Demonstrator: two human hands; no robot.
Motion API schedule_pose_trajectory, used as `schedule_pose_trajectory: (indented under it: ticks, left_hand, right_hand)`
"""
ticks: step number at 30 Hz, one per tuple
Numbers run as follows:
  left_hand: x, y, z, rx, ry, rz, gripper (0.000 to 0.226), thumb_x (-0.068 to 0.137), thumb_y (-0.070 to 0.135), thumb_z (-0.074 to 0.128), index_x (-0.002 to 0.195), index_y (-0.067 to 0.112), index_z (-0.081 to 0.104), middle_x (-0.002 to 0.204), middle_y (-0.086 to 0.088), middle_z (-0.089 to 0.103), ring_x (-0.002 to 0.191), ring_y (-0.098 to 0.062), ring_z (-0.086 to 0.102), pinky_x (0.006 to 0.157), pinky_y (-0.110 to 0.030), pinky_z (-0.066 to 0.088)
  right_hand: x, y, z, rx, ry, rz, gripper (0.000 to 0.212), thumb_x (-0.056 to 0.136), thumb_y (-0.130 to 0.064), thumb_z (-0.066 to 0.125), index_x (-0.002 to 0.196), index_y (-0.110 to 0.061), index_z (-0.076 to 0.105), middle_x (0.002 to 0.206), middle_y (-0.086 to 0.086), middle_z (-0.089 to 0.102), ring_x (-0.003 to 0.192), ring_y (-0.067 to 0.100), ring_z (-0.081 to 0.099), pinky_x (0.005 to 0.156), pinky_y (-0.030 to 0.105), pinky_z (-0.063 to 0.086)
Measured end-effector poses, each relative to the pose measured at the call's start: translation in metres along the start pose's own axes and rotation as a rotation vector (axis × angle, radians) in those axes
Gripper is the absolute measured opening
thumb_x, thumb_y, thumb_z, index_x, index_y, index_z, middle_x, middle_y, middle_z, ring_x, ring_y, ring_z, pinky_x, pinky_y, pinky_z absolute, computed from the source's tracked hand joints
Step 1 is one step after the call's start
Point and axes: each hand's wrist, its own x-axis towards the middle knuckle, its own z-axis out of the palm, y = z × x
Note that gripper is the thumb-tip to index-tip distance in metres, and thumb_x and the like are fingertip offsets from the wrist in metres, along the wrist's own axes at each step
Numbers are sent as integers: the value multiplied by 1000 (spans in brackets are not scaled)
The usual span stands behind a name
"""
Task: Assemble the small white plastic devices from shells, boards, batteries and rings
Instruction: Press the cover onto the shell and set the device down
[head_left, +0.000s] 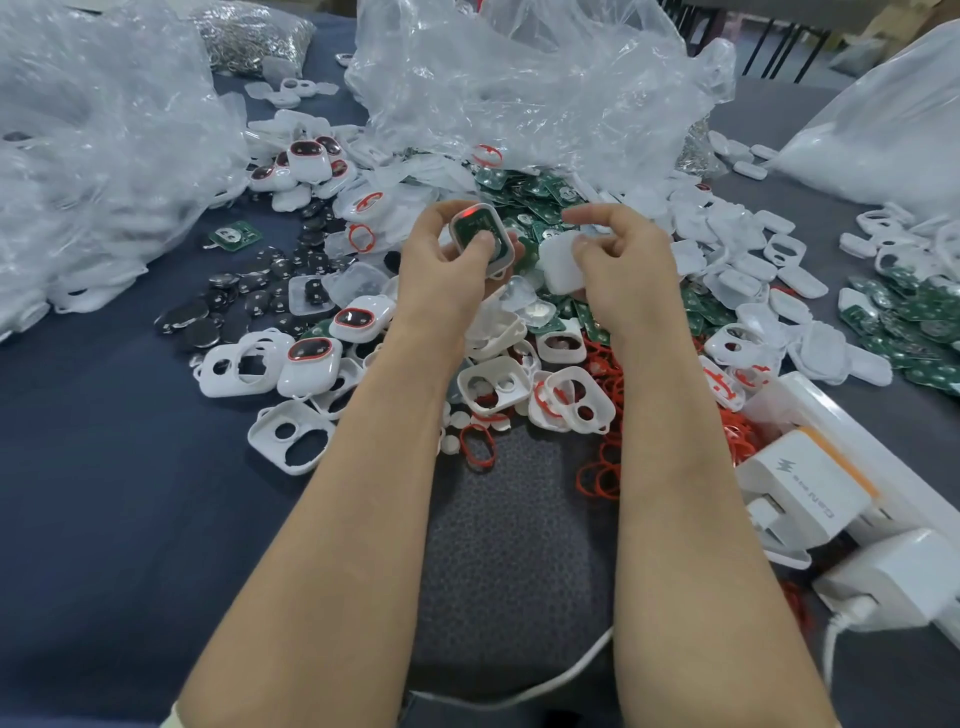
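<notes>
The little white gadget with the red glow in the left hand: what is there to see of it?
A small white plastic shell with rounded corners, its open side facing the camera. A green circuit board sits inside, and a small red light glows at its far end. The left hand grips it above the heap of parts, thumb pressing on the board. The white cover in the right hand is close beside it, apart.

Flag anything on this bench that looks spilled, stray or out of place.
Nothing looks broken. Red rings spill loose up to the power strip at the right. One green board lies alone at the left, beside the coin batteries, away from the board pile. The open device in the left hand shows a red light.
</notes>
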Motion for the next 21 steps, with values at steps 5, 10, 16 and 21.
schedule_pose_trajectory:
  ticks: [5,10,16,21]
  left_hand:
    - [1,-1,1,-103,1,-56,20,97,-5,45,102,14,51,98,-13,67,87,-21,70,80,-30,59]
    - [4,0,-2,-150,69,-99,17,98,-3,44,108,10,49,107,-19,65,83,-19,70,70,-23,58]
    - [7,-1,-2,-150,112,-120,25,97,-4,43,119,6,48,115,-24,65,89,-22,69,78,-28,57]
    - [6,1,-2,-165,112,-127,26,98,-3,41,122,5,47,116,-24,64,90,-23,68,75,-26,57]
  right_hand:
    - [-1,7,10,-264,-91,-12,23,94,-11,52,114,-19,61,98,0,60,89,13,54,73,20,38]
    - [-1,5,5,-427,-42,-4,24,91,-16,56,115,-14,61,110,6,64,98,20,58,80,25,42]
    - [-6,-1,8,-609,-192,101,54,80,-39,73,120,-10,51,120,10,58,111,28,55,89,39,47]
    - [-6,-1,10,-606,-168,122,53,84,-38,70,122,-7,49,120,11,58,111,28,54,89,39,47]
